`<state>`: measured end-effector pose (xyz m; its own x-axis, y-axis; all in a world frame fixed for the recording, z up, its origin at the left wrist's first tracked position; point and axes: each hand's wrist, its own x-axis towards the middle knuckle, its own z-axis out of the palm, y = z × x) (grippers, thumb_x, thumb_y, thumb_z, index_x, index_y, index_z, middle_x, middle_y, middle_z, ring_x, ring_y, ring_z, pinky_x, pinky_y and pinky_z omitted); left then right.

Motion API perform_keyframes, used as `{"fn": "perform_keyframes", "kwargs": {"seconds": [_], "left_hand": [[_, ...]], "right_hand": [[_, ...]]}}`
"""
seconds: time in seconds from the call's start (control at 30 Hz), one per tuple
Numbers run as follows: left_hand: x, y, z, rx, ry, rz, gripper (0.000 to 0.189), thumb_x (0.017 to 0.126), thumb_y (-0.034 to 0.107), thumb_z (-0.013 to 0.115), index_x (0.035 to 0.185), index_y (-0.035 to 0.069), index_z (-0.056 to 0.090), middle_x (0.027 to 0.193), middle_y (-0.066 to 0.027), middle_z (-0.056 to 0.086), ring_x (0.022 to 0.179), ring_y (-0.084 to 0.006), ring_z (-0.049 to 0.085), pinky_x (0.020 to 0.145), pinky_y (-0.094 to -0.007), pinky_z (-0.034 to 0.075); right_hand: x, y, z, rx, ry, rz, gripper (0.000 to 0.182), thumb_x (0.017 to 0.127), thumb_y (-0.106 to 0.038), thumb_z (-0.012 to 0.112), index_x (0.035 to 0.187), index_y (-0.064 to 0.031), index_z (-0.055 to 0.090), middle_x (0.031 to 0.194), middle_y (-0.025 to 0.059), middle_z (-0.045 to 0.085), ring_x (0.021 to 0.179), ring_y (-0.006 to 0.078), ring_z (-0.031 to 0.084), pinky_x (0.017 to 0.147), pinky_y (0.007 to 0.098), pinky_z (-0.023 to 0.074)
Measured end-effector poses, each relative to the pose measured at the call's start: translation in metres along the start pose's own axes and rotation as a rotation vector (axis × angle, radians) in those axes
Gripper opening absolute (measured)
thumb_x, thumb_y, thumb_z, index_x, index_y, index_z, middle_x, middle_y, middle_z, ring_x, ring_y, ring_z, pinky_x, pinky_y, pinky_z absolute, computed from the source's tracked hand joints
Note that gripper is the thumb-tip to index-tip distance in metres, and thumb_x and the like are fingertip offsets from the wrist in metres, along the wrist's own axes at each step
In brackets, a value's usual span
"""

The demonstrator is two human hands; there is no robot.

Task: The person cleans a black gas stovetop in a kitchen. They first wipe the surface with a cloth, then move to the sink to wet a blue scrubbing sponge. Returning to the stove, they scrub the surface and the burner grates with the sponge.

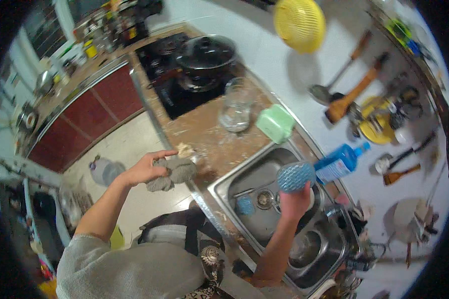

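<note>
My left hand (pixel 146 170) grips a bunched grey cloth (pixel 177 175) over the front edge of the worktop (pixel 209 130), its index finger stretched out. Just past the fingertip lies a crumpled pale scrap (pixel 186 150). Over the steel double sink (pixel 243 179), my right hand (pixel 297 200) holds up a blue textured scrubbing sponge (pixel 295 176). Below it, a small blue piece (pixel 246 205) rests in the basin near the drain (pixel 265 198). Behind the sponge, a blue detergent bottle (pixel 338 164) stands by the wall. A light green plastic container (pixel 276 122) sits at the sink's corner.
A clear glass jar (pixel 236 116) stands between the green container and the black hob (pixel 164 78), where a glass-lidded pot (pixel 207 54) sits. Utensils, including a wooden spatula (pixel 338 108), and a yellow colander (pixel 300 24) hang on the wall. A clear plastic jug (pixel 103 172) is on the floor.
</note>
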<state>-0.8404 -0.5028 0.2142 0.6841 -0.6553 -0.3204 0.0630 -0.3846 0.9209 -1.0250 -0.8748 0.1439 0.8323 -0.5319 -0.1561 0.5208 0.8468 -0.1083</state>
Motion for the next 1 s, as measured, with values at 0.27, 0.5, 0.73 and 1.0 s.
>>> {"fn": "perform_keyframes", "kwargs": {"seconds": [0.27, 0.5, 0.73, 1.0], "left_hand": [[-0.04, -0.062, -0.074, -0.533, 0.434, -0.183, 0.041, 0.075, 0.014, 0.056, 0.115, 0.004, 0.054, 0.092, -0.0062, 0.061, 0.079, -0.016, 0.06, 0.069, -0.0278, 0.05], [-0.043, -0.118, -0.192, -0.688, 0.605, -0.247, 0.048, 0.082, 0.036, 0.062, 0.117, 0.005, 0.052, 0.106, -0.0072, 0.059, 0.094, -0.0167, 0.057, 0.081, -0.0291, 0.046], [-0.081, -0.149, -0.311, -0.729, 0.792, -0.212, 0.043, 0.084, 0.032, 0.059, 0.116, 0.004, 0.053, 0.101, -0.0075, 0.06, 0.086, -0.0161, 0.059, 0.075, -0.0284, 0.048], [-0.053, -0.189, -0.386, -0.759, 0.864, -0.269, 0.041, 0.085, 0.029, 0.059, 0.116, 0.003, 0.052, 0.1, -0.0076, 0.061, 0.086, -0.0159, 0.06, 0.074, -0.0286, 0.048]], "right_hand": [[0.0, 0.146, -0.007, -0.238, 0.084, 0.339, 0.042, 0.092, -0.023, 0.045, 0.129, -0.0029, 0.042, 0.13, 0.0138, 0.046, 0.12, 0.0319, 0.043, 0.104, 0.0519, 0.0269], [0.038, 0.311, 0.025, -0.674, 0.033, 0.384, 0.047, 0.091, -0.026, 0.05, 0.131, -0.0045, 0.038, 0.125, 0.0119, 0.049, 0.115, 0.0291, 0.047, 0.098, 0.0501, 0.0356], [0.11, 0.462, 0.015, -0.775, 0.199, 0.274, 0.045, 0.091, -0.029, 0.05, 0.127, -0.0029, 0.043, 0.115, 0.0126, 0.054, 0.104, 0.028, 0.053, 0.093, 0.0395, 0.0401], [0.209, 0.546, 0.031, -1.815, 0.35, -0.277, 0.052, 0.091, -0.037, 0.044, 0.126, 0.0014, 0.045, 0.119, 0.0186, 0.053, 0.107, 0.0323, 0.05, 0.088, 0.042, 0.0391]]}}
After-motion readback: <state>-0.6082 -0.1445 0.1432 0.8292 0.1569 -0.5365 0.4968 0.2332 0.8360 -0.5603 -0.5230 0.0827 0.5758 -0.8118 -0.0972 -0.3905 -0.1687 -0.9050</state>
